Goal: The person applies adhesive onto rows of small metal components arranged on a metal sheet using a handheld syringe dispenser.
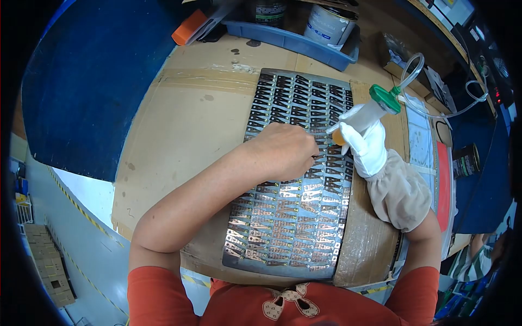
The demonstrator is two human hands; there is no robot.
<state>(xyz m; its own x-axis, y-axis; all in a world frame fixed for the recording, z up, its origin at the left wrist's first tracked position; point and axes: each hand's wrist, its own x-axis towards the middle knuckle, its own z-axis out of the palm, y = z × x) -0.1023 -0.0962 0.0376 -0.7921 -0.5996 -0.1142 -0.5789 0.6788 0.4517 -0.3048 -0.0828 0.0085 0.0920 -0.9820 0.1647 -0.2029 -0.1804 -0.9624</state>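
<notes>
Head view shows our syringe (pixel 371 114) tilted over the plate (pixel 255 265) of metal pieces (pixel 288 206), our gloved right hand (pixel 371 149) wrapped around it. Our left hand (pixel 283 149) curls above them; we cannot tell whether it pinches anything. We'd best steady the tip.

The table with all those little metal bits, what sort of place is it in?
Probably a workshop or small factory. There are rows of small metal pieces, a gloved hand holding a syringe with a tube, and yellow-and-black floor tape.
</notes>
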